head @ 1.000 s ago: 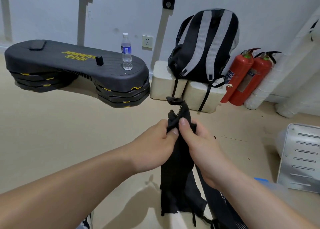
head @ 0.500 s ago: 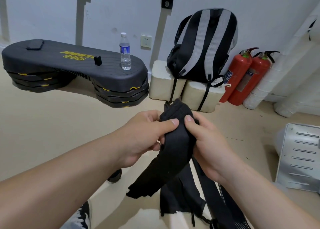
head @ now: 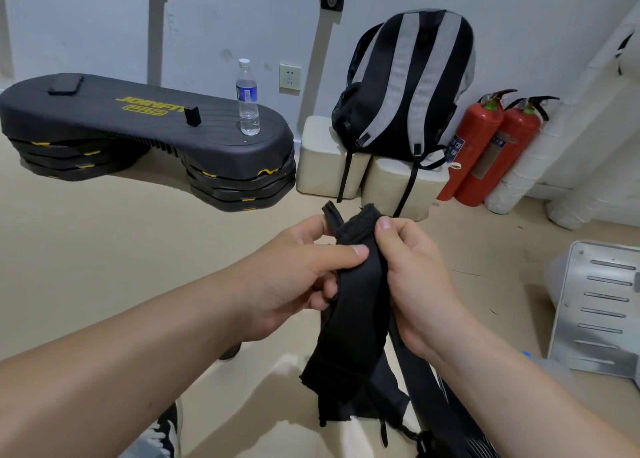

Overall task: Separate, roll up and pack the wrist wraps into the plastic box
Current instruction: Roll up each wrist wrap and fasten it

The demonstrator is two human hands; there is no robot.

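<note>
Wrist wraps hang in a black bunch between both hands, above the near middle of the floor. Left hand pinches one wrap, thumb pressed on its front and fingers curled behind. Right hand grips the same wrap's folded top, thumb on its edge. Loose ends dangle below toward the floor.

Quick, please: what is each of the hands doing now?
Left hand: pinches the black fabric wrist wrap.
Right hand: grips the same wrap.
</note>
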